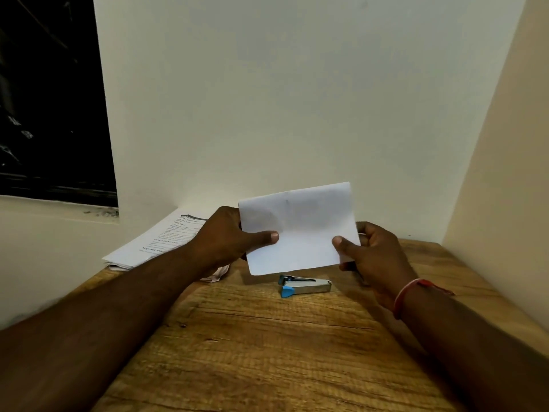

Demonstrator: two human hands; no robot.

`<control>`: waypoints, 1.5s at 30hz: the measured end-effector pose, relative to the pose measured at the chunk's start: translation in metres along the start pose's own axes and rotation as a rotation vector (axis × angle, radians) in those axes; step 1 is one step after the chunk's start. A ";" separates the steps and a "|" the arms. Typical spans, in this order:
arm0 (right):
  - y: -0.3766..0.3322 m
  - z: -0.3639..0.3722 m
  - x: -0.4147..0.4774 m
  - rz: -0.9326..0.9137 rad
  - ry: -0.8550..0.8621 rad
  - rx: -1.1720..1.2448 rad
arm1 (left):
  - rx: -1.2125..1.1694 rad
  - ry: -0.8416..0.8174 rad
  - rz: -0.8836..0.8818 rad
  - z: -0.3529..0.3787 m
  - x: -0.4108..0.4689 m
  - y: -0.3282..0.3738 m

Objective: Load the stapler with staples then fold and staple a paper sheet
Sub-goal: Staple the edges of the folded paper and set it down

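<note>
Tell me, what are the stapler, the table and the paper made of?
The stapler looks like shiny grey metal, going by its silvery gleam, with blue parts that seem plastic. The table looks like wood, or a wood-look coating: brown grain lines run across it, with a dull finish. The folded paper is thin, matte white paper; it holds a crease.

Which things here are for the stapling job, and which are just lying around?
For the job: folded paper sheet, pinched by the left hand and right hand; stapler, lying on the wooden table.
Just lying about: stack of printed pages at the table's far left.
</note>
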State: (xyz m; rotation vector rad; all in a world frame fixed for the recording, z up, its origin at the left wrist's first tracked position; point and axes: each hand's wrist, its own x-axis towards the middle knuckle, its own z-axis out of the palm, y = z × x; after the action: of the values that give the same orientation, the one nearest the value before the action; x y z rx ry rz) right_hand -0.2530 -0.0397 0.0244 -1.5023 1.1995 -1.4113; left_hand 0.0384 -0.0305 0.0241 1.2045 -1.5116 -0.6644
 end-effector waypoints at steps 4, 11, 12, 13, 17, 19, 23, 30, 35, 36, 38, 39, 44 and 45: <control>-0.002 0.000 -0.003 -0.155 0.201 -0.183 | 0.035 0.155 0.007 -0.006 0.004 -0.005; 0.009 0.033 -0.031 -0.206 -0.516 -0.815 | -0.042 0.334 0.012 -0.011 0.009 -0.010; 0.011 0.038 -0.032 -0.236 -0.506 -0.860 | -0.026 0.324 0.018 -0.009 0.008 -0.010; 0.011 0.040 -0.031 -0.258 -0.485 -0.872 | -0.010 0.312 0.025 -0.008 0.008 -0.010; 0.007 0.041 -0.037 -0.276 -0.493 -0.880 | -0.018 0.268 0.055 0.000 0.000 -0.006; 0.006 0.043 -0.043 -0.186 -0.504 -0.705 | -0.039 0.276 0.070 0.002 -0.002 -0.005; 0.004 0.049 -0.045 0.111 -0.451 0.006 | -0.118 0.311 0.121 0.007 -0.005 0.001; -0.010 0.049 -0.049 0.211 -0.468 0.345 | -0.241 0.234 0.200 0.014 -0.009 0.007; -0.010 0.046 -0.049 0.202 -0.490 0.418 | -0.181 0.276 0.215 0.015 -0.013 0.015; -0.010 0.045 -0.050 0.201 -0.498 0.416 | -0.163 0.300 0.212 0.016 -0.014 0.017; -0.012 0.044 -0.050 0.199 -0.514 0.418 | -0.143 0.333 0.207 0.015 -0.015 0.020; -0.011 0.044 -0.049 0.196 -0.519 0.421 | -0.138 0.339 0.209 0.016 -0.015 0.021; -0.011 0.045 -0.048 0.199 -0.491 0.442 | -0.120 0.350 0.258 0.020 -0.020 0.028; -0.011 0.044 -0.048 0.203 -0.485 0.458 | -0.115 0.350 0.269 0.021 -0.021 0.030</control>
State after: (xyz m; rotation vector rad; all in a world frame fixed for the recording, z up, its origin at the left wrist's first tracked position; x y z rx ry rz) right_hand -0.2056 0.0056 0.0156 -1.2551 0.6521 -1.0156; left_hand 0.0075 -0.0044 0.0356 0.9501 -1.2901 -0.3348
